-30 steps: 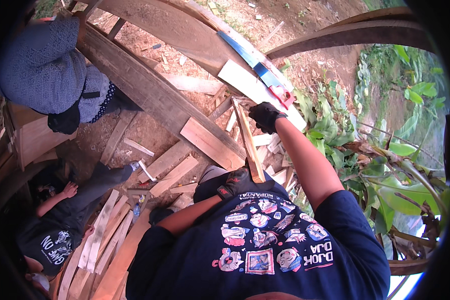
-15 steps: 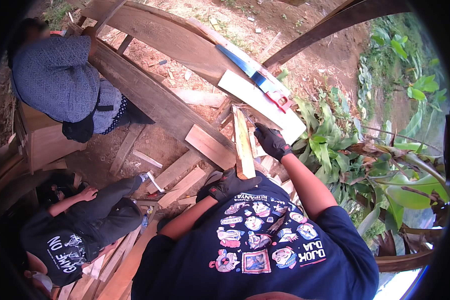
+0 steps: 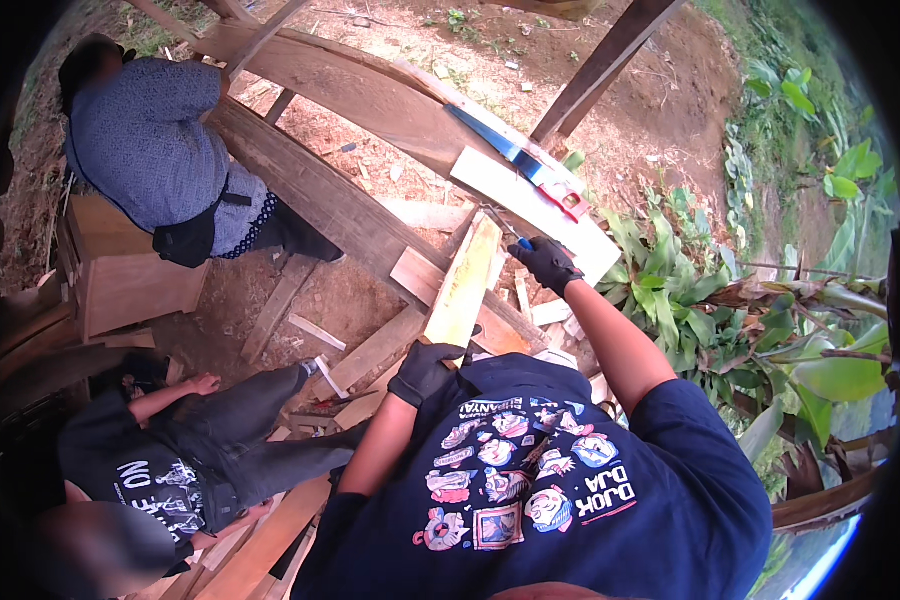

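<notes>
The pale board [image 3: 463,285] lies between the two hands, in front of the torso; 12 o'clock is the top of the view. Its long axis runs from 7 o'clock to 1 o'clock, far end pointing toward 1, broad face toward the wearer.

At 7 o'clock, the gloved left hand [image 3: 425,374] grasps the near end, fingers curled over it — probably to steady the length from one end. At 2 to 3 o'clock, the gloved right hand [image 3: 547,264] is clenched around a blue-handled tool [image 3: 524,243]. The tool's metal part extends toward 10 o'clock, to the board's far end; contact cannot be confirmed.

Beyond, at 1 o'clock, a saw [image 3: 495,137] lies on a white plank [image 3: 592,242], handle nearer the right hand — presumably parked within reach. A long beam [image 3: 310,185] runs from 10 to 4 o'clock; whether it supports the board cannot be determined.

One co-worker [image 3: 150,130] stands at 10 o'clock; a second person [image 3: 235,445] is at 8 o'clock. Leafy plants [image 3: 660,270] fill 3 o'clock.
</notes>
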A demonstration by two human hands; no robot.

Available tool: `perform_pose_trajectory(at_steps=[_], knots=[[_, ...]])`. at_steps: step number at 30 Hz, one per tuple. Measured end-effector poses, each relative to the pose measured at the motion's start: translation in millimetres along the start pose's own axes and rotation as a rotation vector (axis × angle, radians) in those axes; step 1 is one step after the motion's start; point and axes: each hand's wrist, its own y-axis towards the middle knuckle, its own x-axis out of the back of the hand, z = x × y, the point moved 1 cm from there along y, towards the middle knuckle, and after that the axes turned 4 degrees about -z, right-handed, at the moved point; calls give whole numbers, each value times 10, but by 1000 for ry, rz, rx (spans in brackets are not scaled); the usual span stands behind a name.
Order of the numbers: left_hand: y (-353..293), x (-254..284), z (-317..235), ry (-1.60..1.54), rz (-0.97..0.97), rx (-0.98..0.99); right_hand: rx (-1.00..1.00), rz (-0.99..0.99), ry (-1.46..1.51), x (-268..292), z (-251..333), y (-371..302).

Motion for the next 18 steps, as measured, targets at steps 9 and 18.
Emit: perform_pose_trajectory(at_steps=[9, 18], knots=[[-887, -59, -319, 648, -133, -31, -107, -201, 377, -75, 869, -701], [-1169, -405, -413, 101, 78, -11, 30, -856, 405, 492, 297, -329]])
